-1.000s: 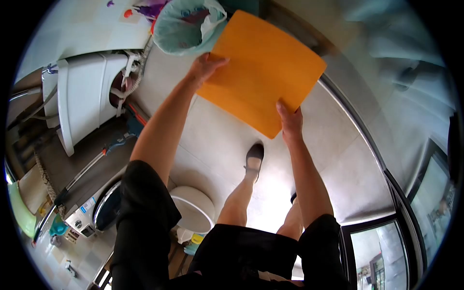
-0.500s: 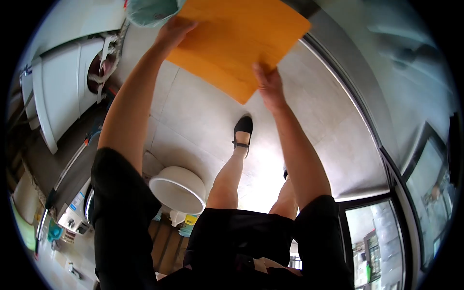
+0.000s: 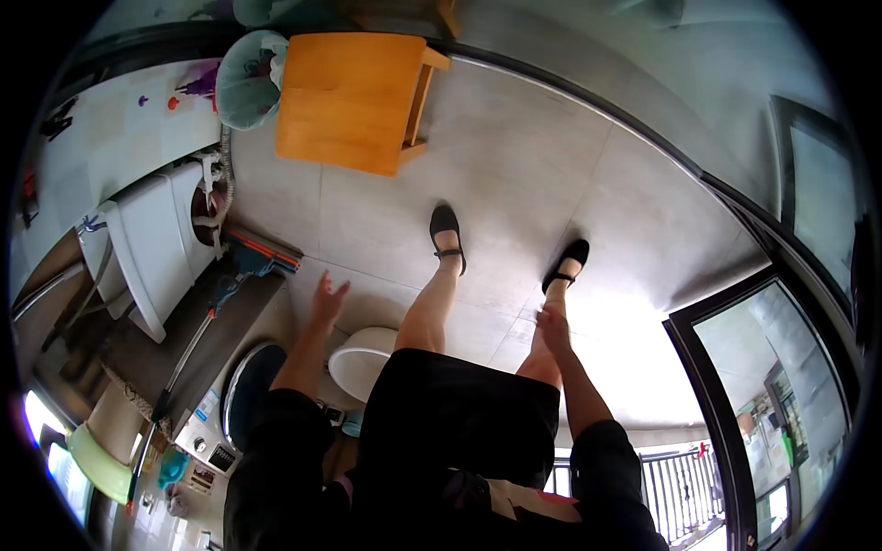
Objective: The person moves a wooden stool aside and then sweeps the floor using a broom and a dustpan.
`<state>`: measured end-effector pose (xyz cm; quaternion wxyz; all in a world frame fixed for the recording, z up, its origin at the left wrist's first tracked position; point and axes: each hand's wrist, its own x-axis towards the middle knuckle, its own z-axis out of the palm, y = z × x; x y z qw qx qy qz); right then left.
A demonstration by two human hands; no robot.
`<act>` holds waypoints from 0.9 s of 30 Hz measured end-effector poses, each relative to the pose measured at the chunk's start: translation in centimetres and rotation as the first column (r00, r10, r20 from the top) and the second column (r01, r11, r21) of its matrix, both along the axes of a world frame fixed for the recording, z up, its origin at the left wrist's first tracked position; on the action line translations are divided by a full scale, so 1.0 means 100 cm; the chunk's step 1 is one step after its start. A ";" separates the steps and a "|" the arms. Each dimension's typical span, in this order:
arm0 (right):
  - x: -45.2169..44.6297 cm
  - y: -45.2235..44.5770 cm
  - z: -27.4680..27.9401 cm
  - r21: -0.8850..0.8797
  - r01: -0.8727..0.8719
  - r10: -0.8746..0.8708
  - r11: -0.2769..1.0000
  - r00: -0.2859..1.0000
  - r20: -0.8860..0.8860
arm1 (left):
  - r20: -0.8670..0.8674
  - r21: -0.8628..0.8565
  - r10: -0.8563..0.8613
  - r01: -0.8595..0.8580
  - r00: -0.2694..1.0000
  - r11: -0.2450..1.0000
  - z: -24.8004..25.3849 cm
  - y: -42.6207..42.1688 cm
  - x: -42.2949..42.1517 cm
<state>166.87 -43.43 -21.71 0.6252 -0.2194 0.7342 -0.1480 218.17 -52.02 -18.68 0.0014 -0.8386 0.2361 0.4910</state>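
Observation:
A wooden stool [image 3: 347,103] with a flat orange-brown top stands on the tiled floor, its legs showing on the right side. My left hand [image 3: 329,301] hangs in the air with its fingers apart and nothing in it, nearest the squeegee mop and the white basin [image 3: 360,364]. In front of my right shin, my right hand [image 3: 552,328] is lowered; its fingers look loosely bent and apart, and I see nothing in them. Both hands are away from the stool.
Beside the stool is a lined trash bin [image 3: 246,81]. A white appliance [image 3: 158,241] stands at the left, with a squeegee mop [image 3: 262,253] below it. At right is a dark-framed glass door [image 3: 776,367]; a railing [image 3: 680,487] shows behind me.
Both hands have let go of the stool, whose top they held before. It now stands on the floor by the bin. My hands have drawn back towards my body, and my feet are farther apart.

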 end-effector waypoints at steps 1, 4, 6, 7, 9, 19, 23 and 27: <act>-0.031 0.027 0.008 0.051 -0.213 0.219 0.976 0.947 -0.234 | 0.007 -0.010 -0.008 0.008 1.000 1.000 0.012 -0.004 -0.015; -0.062 0.042 0.061 0.250 0.033 0.020 0.968 0.979 -0.205 | -0.014 0.052 -0.111 0.111 0.994 0.992 0.045 -0.017 -0.061; -0.073 0.053 0.055 0.272 0.042 0.016 0.961 0.979 -0.205 | -0.020 -0.022 -0.148 0.148 0.989 0.989 0.045 -0.038 -0.081; -0.076 0.057 0.058 0.288 0.034 0.020 0.957 0.983 -0.181 | -0.008 -0.022 -0.150 0.149 0.989 0.989 0.046 -0.048 -0.092; -0.077 0.063 0.057 0.229 0.040 -0.013 0.973 0.992 -0.122 | 0.006 -0.092 -0.188 0.188 0.982 0.978 0.047 -0.067 -0.111; -0.072 0.164 0.114 0.334 0.422 -0.369 0.843 0.905 -0.211 | -0.092 -0.123 -0.699 0.689 0.709 0.714 0.066 -0.072 -0.164; -0.018 0.220 0.129 0.340 0.512 -0.490 0.789 0.858 -0.155 | -0.182 -0.064 -0.625 0.625 0.759 0.778 0.094 -0.068 -0.144; 0.030 0.256 0.145 0.353 0.583 -0.606 0.732 0.794 -0.054 | -0.121 -0.006 -0.718 0.723 0.685 0.691 0.107 -0.036 -0.081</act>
